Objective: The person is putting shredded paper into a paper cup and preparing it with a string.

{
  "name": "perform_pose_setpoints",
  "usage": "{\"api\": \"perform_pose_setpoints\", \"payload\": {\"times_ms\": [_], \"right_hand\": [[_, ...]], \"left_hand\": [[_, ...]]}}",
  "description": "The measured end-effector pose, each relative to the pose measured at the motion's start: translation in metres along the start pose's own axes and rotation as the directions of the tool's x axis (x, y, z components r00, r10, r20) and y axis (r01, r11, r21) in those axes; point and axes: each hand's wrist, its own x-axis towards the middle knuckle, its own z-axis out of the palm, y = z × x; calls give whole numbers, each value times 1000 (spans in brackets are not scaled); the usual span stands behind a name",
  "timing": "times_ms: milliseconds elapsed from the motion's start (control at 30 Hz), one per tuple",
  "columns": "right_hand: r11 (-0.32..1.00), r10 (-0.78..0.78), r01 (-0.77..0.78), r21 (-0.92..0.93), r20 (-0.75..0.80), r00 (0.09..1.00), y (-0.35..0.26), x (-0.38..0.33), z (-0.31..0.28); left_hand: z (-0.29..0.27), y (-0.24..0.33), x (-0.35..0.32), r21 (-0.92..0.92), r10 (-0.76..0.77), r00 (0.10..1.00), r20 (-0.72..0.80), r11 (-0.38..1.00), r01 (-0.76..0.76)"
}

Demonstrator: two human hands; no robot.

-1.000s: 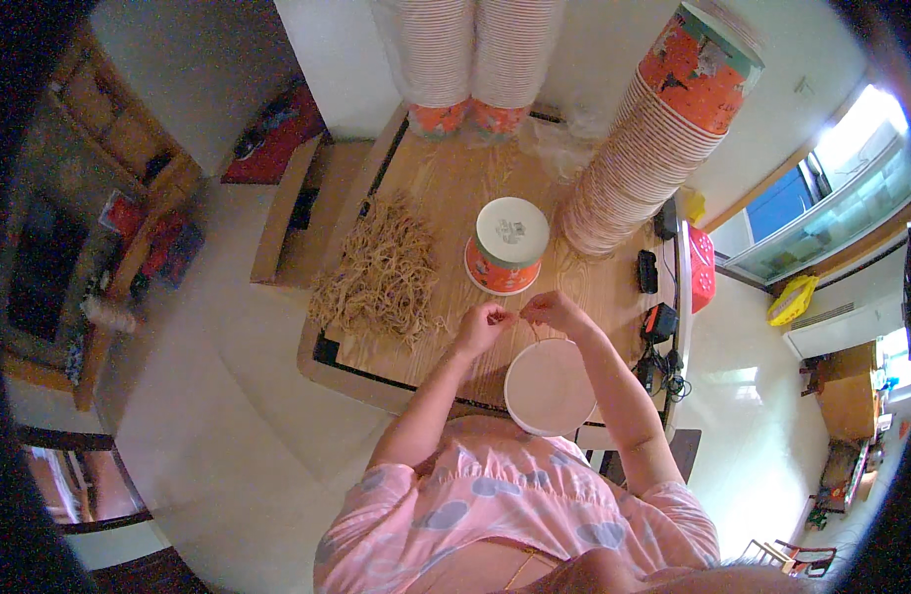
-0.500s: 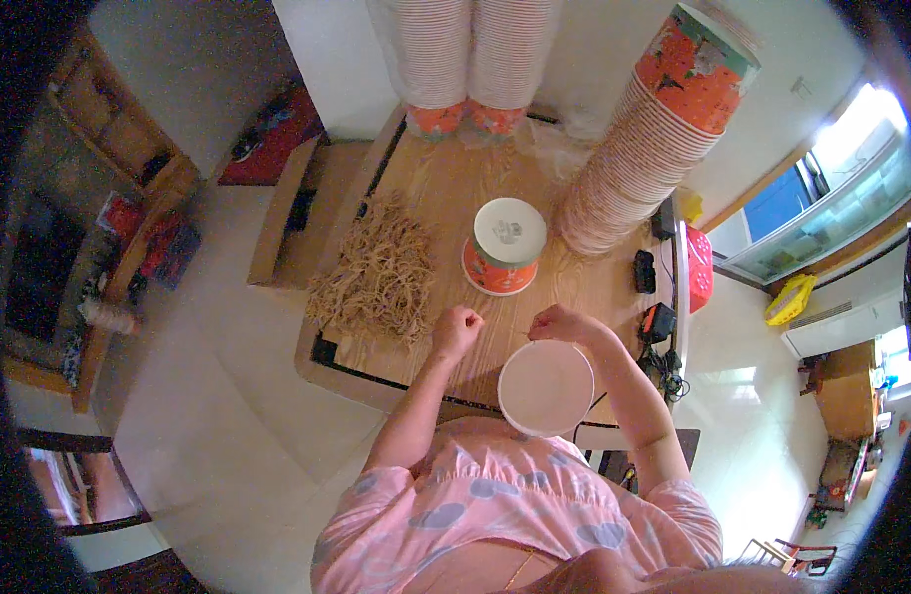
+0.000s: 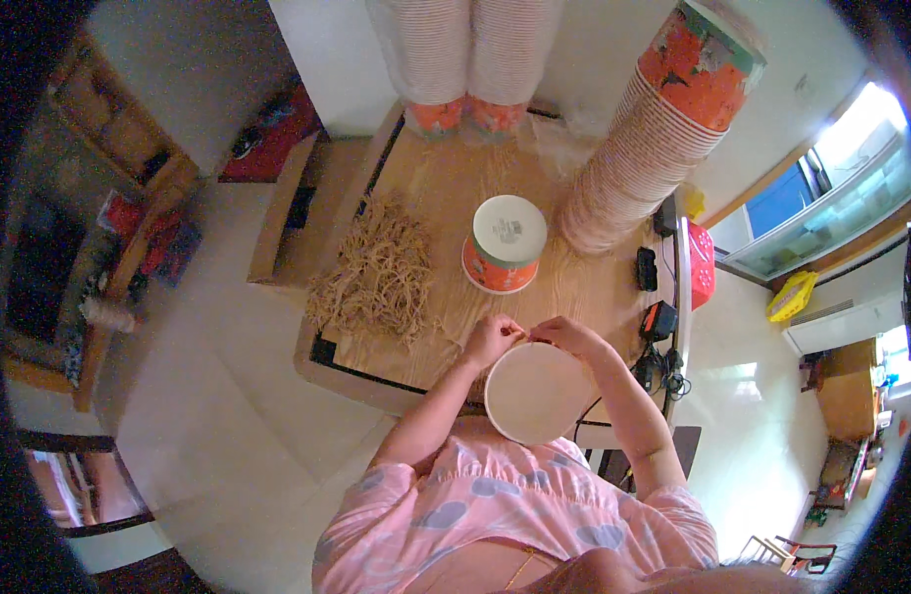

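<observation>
In front of my body, a paper bucket [image 3: 538, 396] sits with its white round opening toward me; what supports it from below is hidden. My left hand [image 3: 493, 340] is closed in a pinch at its far rim, its fingertips almost touching those of my right hand [image 3: 568, 338]. The right fingers are also pinched, just above the rim, where a thin tan strand showed a moment ago. Anything between the left fingertips is too small to make out. Beyond my hands, an orange-and-green paper bucket [image 3: 505, 274] stands upside down on the table, its white base up.
A loose heap of tan cords [image 3: 376, 277] covers the left of the wooden table [image 3: 455, 178]. One tall nested bucket stack [image 3: 639, 148] leans at the right; two wrapped stacks [image 3: 438, 59] stand behind. Black adapters and cables [image 3: 658, 342] lie along the right edge, near a red basket [image 3: 701, 262].
My left hand has moved right to meet the right fingertips at the rim. The bucket in front of me has shifted slightly left and toward me. The upside-down bucket has stayed put.
</observation>
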Motion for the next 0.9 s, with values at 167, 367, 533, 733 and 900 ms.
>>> {"api": "perform_pose_setpoints", "payload": {"times_ms": [167,367,533,733,900], "right_hand": [[997,69,-67,44,-67,995,16,6,-1],[1000,27,-26,10,-17,1000,9,1,1],[928,-144,183,-324,141,979,7,-3,-12],[870,-253,358,-339,316,914,8,-5,-25],[950,-118,166,-266,185,976,-2,-22,-16]], "left_hand": [[2,17,-1,144,77,997,18,986,-79],[0,29,-5,208,69,998,15,976,-71],[-5,42,-6,265,143,987,71,952,-156],[2,42,-7,392,303,952,49,871,-297],[-14,35,-7,79,12,991,134,997,-23]]}}
